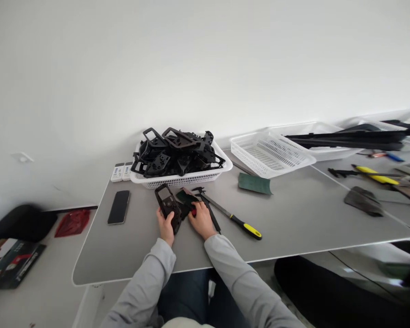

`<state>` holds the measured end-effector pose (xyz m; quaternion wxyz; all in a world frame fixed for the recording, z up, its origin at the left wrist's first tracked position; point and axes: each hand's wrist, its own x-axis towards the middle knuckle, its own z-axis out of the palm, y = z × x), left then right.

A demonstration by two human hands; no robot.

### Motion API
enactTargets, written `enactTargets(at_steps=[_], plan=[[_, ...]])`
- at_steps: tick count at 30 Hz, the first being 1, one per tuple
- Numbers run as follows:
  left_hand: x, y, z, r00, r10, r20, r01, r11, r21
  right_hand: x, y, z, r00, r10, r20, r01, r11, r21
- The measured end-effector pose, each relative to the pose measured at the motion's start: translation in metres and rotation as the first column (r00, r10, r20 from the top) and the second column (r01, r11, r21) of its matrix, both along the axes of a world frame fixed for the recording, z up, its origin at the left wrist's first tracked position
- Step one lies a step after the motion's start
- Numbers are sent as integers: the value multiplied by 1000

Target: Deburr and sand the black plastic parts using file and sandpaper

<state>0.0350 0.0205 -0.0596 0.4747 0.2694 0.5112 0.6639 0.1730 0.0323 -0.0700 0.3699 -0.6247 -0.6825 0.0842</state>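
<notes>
My left hand [166, 225] is wrapped round a black plastic housing [167, 200] with a rectangular window and small holes, tilted above the table. To its right, my right hand [202, 219] is low over the table, its fingers curled on a small red thing [193, 212] that is mostly hidden. Just beyond those fingers lies dark green sandpaper [186, 197]. A black caliper [208, 207] runs beside my right hand. Farther right lies a file [240, 223] with a black and yellow handle.
A white basket [177, 181] heaped with black plastic parts stands at the back. A phone [118, 207] lies to the left. Right of the basket are green sandpaper [255, 183], a white tray [276, 171] and long black strips [348, 137]. Several tools, including a yellow-handled one [375, 175], lie far right.
</notes>
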Motion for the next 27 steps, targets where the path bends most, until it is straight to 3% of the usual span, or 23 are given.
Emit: enactTargets(at_steps=[10, 17, 27], plan=[[2, -6, 3, 995, 34, 89, -32, 999, -30, 5, 1, -11, 995, 50, -82, -48, 998, 26], [0, -1, -4, 990, 33, 136, -33, 999, -3, 6, 7, -19, 992, 38, -117, -29, 997, 78], [-1, 10, -7, 996, 64, 62, -67, 997, 33, 2, 13, -12, 999, -32, -9, 33, 997, 64]])
